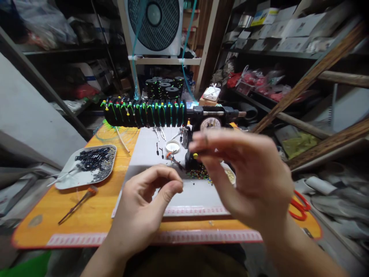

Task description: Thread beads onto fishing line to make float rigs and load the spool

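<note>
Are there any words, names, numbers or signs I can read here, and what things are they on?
None reads clearly.
Pink-and-white strip along the orange wooden table: marks too small.
Second pink-and-white strip on the flat white board: marks too blurred.
Round, cream-coloured dial: markings too small.
Yellow, blue and white box: print too blurred.
White cardboard boxes: dark print too blurred.
</note>
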`<state>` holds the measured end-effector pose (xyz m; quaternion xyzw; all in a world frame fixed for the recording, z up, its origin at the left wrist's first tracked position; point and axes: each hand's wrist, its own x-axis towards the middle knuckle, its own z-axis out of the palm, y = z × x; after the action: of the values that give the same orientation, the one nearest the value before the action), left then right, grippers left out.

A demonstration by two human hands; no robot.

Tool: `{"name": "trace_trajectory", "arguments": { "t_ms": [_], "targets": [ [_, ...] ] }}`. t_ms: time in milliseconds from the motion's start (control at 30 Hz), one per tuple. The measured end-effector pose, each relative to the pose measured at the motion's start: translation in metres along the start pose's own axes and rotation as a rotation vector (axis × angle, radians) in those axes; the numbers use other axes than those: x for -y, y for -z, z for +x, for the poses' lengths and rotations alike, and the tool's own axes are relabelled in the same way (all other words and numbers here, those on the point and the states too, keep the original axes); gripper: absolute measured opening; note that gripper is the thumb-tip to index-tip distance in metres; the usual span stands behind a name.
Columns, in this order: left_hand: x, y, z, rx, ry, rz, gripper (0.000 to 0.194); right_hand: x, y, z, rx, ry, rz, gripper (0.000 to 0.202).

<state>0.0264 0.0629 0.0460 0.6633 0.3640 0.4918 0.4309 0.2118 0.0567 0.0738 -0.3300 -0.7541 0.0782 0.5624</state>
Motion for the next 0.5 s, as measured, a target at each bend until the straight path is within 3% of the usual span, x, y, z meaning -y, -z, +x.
{"name": "trace_trajectory", "arguments": {
  "t_ms": [67, 167, 300, 400, 500],
  "targets": [
    [0.001, 0.0, 0.001, -0.028, 0.019, -0.041, 0.011, -0.006, -0.001, 0.036, 0.015, 0.098, -0.254, 0.028],
    [0.002, -0.002, 0.0, -0.061, 0.011, -0.038, 0.011, -0.027, -0.011, 0.098, 0.187, 0.171, -0.449, 0.025],
    [0.006, -0.005, -0.005, -0.062, 0.004, 0.015, 0.012, -0.057, -0.036, 0.16, 0.615, 0.009, -0.419, 0.058],
    [0.01, -0.007, -0.008, -0.058, -0.011, 0.03, 0.014, -0.065, -0.05, 0.171, 0.741, -0.06, -0.518, 0.062],
    [0.011, -0.009, -0.009, -0.071, 0.015, -0.022, 0.014, -0.063, -0.058, 0.152, 0.607, 0.074, -0.637, 0.056]
  ]
}}
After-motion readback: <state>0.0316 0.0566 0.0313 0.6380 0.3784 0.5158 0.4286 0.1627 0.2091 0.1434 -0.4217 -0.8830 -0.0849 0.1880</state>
